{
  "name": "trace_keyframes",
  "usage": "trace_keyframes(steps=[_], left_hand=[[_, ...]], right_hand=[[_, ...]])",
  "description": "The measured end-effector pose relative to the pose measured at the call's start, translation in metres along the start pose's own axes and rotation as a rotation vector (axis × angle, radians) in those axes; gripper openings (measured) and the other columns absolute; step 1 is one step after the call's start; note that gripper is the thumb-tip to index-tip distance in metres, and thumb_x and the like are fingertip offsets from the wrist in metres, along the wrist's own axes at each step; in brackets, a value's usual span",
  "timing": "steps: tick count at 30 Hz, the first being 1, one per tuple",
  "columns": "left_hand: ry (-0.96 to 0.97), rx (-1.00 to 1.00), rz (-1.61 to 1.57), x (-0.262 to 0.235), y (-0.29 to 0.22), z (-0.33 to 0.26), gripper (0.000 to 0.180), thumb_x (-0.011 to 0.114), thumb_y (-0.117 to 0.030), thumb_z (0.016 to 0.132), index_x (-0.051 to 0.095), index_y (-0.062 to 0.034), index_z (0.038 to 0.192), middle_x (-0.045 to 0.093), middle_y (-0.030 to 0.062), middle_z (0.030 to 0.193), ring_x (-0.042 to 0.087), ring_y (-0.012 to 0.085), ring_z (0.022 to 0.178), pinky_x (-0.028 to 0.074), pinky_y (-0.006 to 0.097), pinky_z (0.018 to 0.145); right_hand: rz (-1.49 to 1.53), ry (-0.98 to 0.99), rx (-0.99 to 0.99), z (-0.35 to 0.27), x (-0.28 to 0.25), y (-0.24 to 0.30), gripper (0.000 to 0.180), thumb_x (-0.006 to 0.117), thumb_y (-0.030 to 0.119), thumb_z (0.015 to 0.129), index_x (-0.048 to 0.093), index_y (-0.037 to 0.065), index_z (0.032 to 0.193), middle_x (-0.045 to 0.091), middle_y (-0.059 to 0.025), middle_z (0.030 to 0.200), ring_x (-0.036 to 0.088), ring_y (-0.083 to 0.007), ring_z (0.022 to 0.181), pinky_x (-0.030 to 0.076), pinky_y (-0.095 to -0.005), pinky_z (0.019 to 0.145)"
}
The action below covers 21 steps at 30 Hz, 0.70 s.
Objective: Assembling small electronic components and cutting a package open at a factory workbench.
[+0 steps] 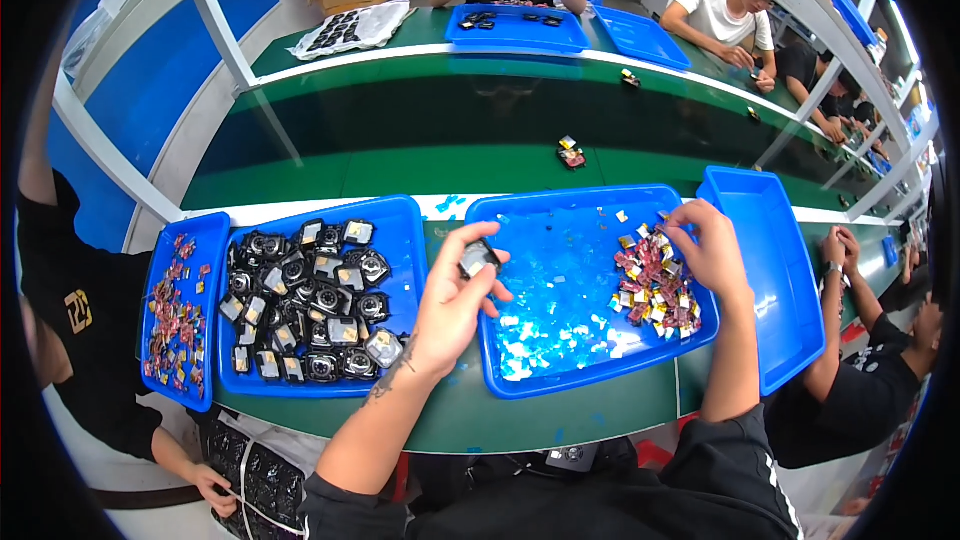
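left hand [455, 305] grips black part [478, 257]; right hand [712, 250] picks small pieces [655, 285].

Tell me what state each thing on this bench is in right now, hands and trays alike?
Left hand: raised, gripping a small black part.
Right hand: reaching into the pile of small red and yellow pieces.
Middle blue tray: littered with pale scraps.
Left blue tray: heaped with black parts.
Far-left narrow tray: sprinkled with small reddish pieces.
Right blue bin: empty.
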<state>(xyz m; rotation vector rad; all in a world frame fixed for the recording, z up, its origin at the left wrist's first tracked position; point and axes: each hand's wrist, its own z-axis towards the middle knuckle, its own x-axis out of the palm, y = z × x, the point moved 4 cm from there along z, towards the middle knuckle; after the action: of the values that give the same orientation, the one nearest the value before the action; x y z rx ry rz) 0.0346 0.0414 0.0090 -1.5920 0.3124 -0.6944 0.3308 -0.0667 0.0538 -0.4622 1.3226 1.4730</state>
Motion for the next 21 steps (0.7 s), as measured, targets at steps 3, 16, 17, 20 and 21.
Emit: trace_keyframes(steps=[3,16,17,20,21], left_hand=[[0.021,0.060,0.095,0.000,0.001,0.001,0.035,0.049,-0.004,0.094,0.049,-0.0060,0.128,0.060,0.0085,0.109,0.057,0.0088,0.072,0.044,0.019,0.057],[0.000,0.385,0.643,0.023,0.007,-0.018,0.035,0.065,-0.015,0.087,0.059,-0.0224,0.121,0.047,0.0140,0.122,0.059,0.0324,0.102,0.049,0.039,0.086],[-0.007,0.457,0.648,0.020,0.005,-0.021,0.039,0.070,-0.016,0.084,0.061,-0.0234,0.121,0.047,0.0138,0.121,0.059,0.0324,0.103,0.049,0.038,0.088],[0.033,0.477,0.665,0.019,0.001,-0.029,0.055,0.077,-0.014,0.077,0.061,-0.0251,0.128,0.048,0.0117,0.115,0.056,0.0291,0.107,0.050,0.038,0.092],[0.082,0.492,0.698,0.020,-0.001,-0.028,0.059,0.079,-0.012,0.075,0.060,-0.0239,0.129,0.048,0.0116,0.115,0.056,0.0296,0.107,0.050,0.037,0.093]], right_hand=[[0.052,0.066,0.026,-0.003,0.003,-0.001,0.012,0.069,0.003,0.075,0.066,0.002,0.087,0.064,-0.0147,0.091,0.062,-0.0326,0.088,0.049,-0.0403,0.080],[0.786,-0.058,0.330,-0.042,0.000,-0.030,0.012,0.058,0.010,0.093,0.057,0.005,0.104,0.062,-0.0003,0.087,0.054,-0.0019,0.074,0.036,-0.0148,0.056],[1.035,0.015,0.338,-0.042,0.015,-0.032,0.018,0.062,0.010,0.090,0.058,0.005,0.107,0.064,-0.0026,0.095,0.058,-0.0052,0.078,0.040,-0.0156,0.059],[1.395,0.386,0.550,-0.050,0.068,0.054,0.020,0.063,0.006,0.086,0.059,0.005,0.106,0.061,-0.0043,0.093,0.060,-0.0153,0.080,0.048,-0.0296,0.064],[1.480,0.402,0.584,-0.053,0.083,0.074,0.018,0.061,0.006,0.087,0.059,0.005,0.106,0.058,-0.0017,0.086,0.055,-0.0106,0.074,0.043,-0.0243,0.060]])
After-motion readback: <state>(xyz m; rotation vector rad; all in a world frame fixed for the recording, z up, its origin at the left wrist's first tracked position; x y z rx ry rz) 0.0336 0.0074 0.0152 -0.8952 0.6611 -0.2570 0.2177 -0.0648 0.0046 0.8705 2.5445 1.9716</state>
